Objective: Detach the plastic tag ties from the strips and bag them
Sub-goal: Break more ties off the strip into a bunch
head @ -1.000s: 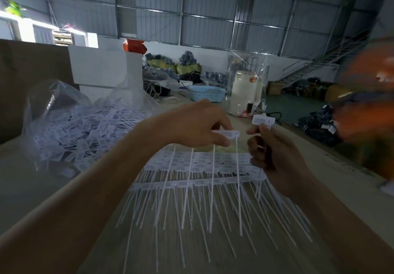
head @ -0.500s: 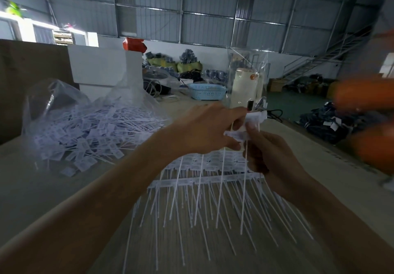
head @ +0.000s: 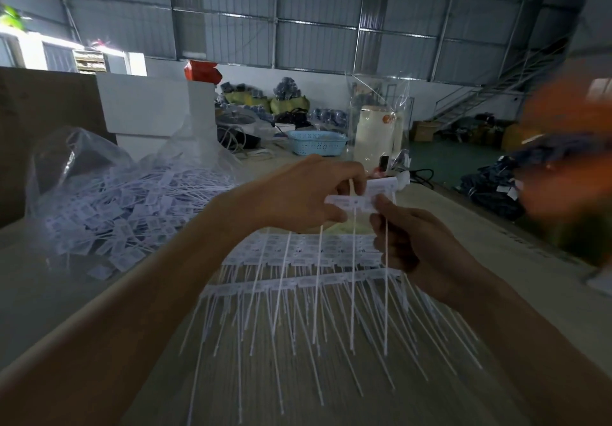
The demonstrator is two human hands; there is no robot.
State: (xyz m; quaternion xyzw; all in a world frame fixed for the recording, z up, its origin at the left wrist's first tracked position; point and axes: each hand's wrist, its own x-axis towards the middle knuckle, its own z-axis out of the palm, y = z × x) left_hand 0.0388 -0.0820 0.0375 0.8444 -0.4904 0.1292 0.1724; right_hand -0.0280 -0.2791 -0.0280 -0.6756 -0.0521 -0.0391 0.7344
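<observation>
both hands are raised together above the table, working one short strip of tag ties. the left hand has fingers and thumb curled round the strip's flat label heads, and several thin tails hang straight down below it. the right hand, just beside and touching the same strip, pinches the end label between thumb and forefinger, with one detached tie's tail running down through its curled fingers. under both hands more strips lie flat on the table, tails fanned toward the person. well off beyond the left hand sits the clear bag heaped with loose ties. these ties look very light, the tails springy and slick, easy to tangle; the label heads are the stiffer part, so the grip probably belongs there, close to the joint, with a twist or snap to break it off cleanly
</observation>
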